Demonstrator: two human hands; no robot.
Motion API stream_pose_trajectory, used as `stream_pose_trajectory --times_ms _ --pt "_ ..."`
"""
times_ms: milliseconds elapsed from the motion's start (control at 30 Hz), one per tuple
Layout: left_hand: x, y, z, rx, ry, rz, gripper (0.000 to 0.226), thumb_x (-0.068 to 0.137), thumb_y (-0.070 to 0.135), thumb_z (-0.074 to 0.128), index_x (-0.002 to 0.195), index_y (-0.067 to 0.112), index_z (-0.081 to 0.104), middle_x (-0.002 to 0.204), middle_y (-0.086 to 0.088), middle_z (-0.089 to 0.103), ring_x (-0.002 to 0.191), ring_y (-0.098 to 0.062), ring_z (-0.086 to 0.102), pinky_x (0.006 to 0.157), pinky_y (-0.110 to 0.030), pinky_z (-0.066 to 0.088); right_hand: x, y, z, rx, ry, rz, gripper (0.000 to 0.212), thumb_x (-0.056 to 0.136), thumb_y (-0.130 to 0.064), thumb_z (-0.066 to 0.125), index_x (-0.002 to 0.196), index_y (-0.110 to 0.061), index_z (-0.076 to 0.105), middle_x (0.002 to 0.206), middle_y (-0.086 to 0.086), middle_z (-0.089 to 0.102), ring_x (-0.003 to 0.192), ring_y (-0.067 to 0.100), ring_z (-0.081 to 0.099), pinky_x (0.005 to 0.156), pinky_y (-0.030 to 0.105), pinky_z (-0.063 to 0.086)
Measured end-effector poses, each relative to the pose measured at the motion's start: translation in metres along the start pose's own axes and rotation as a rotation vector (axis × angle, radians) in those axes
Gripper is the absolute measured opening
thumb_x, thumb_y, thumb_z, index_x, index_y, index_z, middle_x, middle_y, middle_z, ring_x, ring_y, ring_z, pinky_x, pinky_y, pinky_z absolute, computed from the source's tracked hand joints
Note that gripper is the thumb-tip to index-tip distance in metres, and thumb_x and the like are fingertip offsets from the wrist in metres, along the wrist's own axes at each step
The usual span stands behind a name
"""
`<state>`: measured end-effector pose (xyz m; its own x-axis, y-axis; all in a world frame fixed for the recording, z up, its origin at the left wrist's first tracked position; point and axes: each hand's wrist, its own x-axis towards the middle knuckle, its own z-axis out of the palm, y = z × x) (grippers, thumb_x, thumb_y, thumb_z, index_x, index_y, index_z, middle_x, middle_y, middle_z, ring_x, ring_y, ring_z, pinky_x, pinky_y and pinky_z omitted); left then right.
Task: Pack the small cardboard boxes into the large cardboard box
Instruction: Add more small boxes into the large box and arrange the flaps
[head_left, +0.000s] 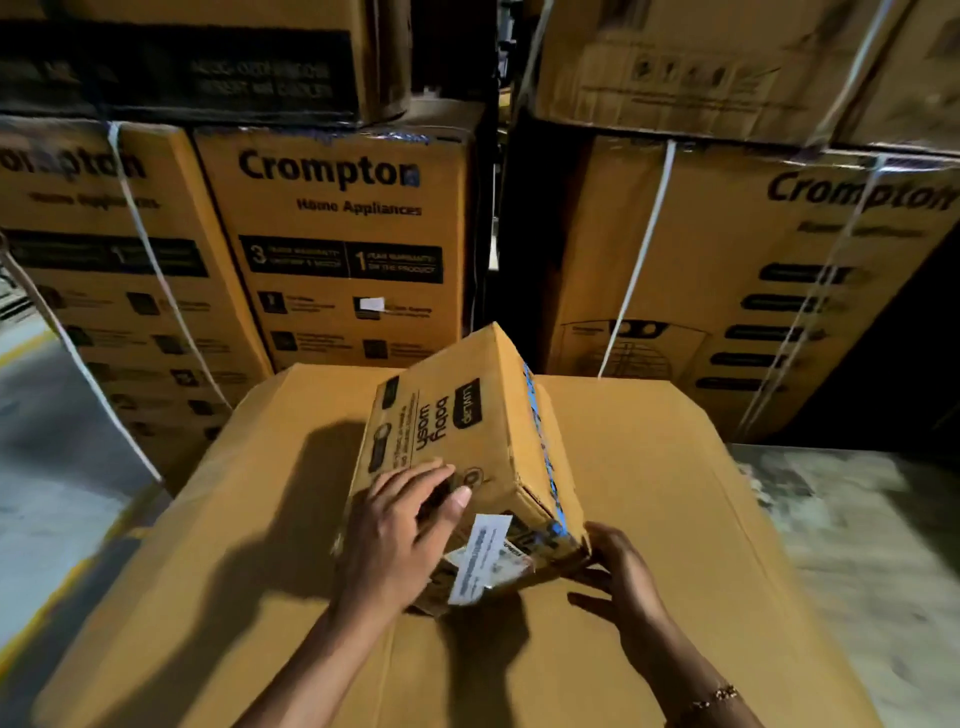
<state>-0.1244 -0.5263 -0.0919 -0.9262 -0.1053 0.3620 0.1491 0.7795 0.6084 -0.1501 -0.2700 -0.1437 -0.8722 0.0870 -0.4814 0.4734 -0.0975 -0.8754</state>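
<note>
A small cardboard box (467, 447) with black print, blue tape along one edge and a white label is tilted above the large cardboard box (234, 545), whose flat brown top fills the lower middle. My left hand (400, 530) lies on the small box's near left face, fingers spread over the print and thumb on the front. My right hand (618, 571) cups the box's lower right corner from beneath, fingers bent under it. The small box's far end points up and away.
Tall stacks of printed appliance cartons (343, 234) with white straps stand close behind and to the right (753, 291). Grey concrete floor (57, 415) with a yellow line lies at the left, and more floor (857, 545) at the right.
</note>
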Motion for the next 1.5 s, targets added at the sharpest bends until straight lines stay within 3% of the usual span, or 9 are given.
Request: stream_pose_trajectory --times_ms 233,367,500,633,800,933,1133,1367,1500 --pt "-0.016 -0.005 0.031 0.107 -0.053 -0.53 0.1 0.08 0.086 0.035 0.159 0.028 0.015 0.167 -0.005 0.01 0.15 -0.035 0.018 0.117 -0.059 0.018 -0.008 0.01 -0.059 -0.074 -0.084 0.053 0.031 0.103 -0.044 0.043 0.117 -0.027 0.064 0.127 -0.003 0.066 0.112 0.018 0.061 0.096 0.043 0.044" --pt "-0.015 0.003 0.031 -0.299 -0.076 -0.823 0.121 0.059 0.093 0.05 0.157 0.025 0.026 0.16 -0.013 0.032 0.143 -0.037 0.034 0.116 -0.056 0.027 -0.014 -0.01 -0.072 -0.129 -0.125 -0.042 0.042 0.1 -0.058 0.04 0.126 -0.031 0.058 0.13 -0.004 0.059 0.119 0.019 0.055 0.105 0.047 0.042" --pt "-0.028 0.019 0.033 -0.749 -0.142 -0.917 0.098 0.077 0.08 0.053 0.154 0.022 0.034 0.159 -0.012 0.034 0.144 -0.033 0.033 0.116 -0.055 0.021 -0.01 -0.031 -0.065 -0.24 -0.152 -0.134 0.064 0.092 -0.07 0.046 0.141 -0.03 0.048 0.138 -0.002 0.052 0.128 0.027 0.049 0.099 0.047 0.045" --pt "-0.03 0.02 0.041 -0.858 -0.225 -0.933 0.144 0.036 0.1 0.055 0.157 0.031 0.021 0.162 -0.009 0.028 0.147 -0.036 0.026 0.114 -0.063 0.023 -0.004 -0.034 -0.051 -0.331 -0.163 -0.144 0.06 0.096 -0.063 0.047 0.146 -0.03 0.044 0.14 0.005 0.057 0.119 0.023 0.058 0.083 0.038 0.052" --pt "-0.014 0.046 0.043 -0.772 -0.245 -0.662 0.126 0.048 0.103 0.035 0.155 0.037 0.026 0.162 0.005 0.028 0.15 -0.022 0.023 0.119 -0.05 0.019 -0.011 -0.033 -0.057 -0.066 -0.096 -0.086 0.032 0.103 -0.047 0.045 0.121 -0.024 0.06 0.114 0.008 0.066 0.107 0.026 0.063 0.087 0.051 0.058" --pt "0.008 0.065 0.037 -0.264 -0.186 -0.326 0.124 0.048 0.106 0.021 0.154 0.043 0.026 0.161 0.006 0.028 0.147 -0.023 0.022 0.115 -0.048 0.021 -0.005 -0.016 -0.072 0.178 -0.024 0.073 0.037 0.104 -0.045 0.04 0.117 -0.016 0.059 0.114 0.018 0.071 0.107 0.034 0.068 0.083 0.056 0.058" --pt "0.003 0.104 0.071 0.371 -0.312 0.277 0.081 0.084 0.084 0.019 0.155 0.047 0.005 0.162 0.009 0.023 0.145 -0.018 0.02 0.116 -0.056 0.015 -0.019 0.002 -0.092 -0.078 0.087 0.121 0.029 0.105 -0.042 0.042 0.118 -0.024 0.061 0.122 0.005 0.062 0.112 0.024 0.059 0.1 0.049 0.044" --pt "-0.001 0.126 0.095 0.394 -0.387 0.385 0.085 0.085 0.084 0.016 0.157 0.042 0.0 0.166 0.007 0.012 0.15 -0.017 0.011 0.119 -0.049 0.002 -0.042 -0.062 -0.105 -0.224 0.123 -0.271 0.084 0.082 -0.083 0.047 0.149 -0.032 0.041 0.15 -0.002 0.046 0.125 0.018 0.05 0.102 0.041 0.044" --pt "0.011 0.106 0.088 0.028 -0.171 0.402 0.074 0.091 0.076 0.023 0.144 0.032 0.048 0.142 0.009 0.051 0.133 -0.011 0.037 0.109 -0.043 0.027 -0.042 -0.09 -0.09 -0.79 0.175 -0.379 0.107 0.072 -0.09 0.049 0.159 -0.038 0.016 0.167 -0.002 0.015 0.146 0.027 0.033 0.112 0.048 0.039"
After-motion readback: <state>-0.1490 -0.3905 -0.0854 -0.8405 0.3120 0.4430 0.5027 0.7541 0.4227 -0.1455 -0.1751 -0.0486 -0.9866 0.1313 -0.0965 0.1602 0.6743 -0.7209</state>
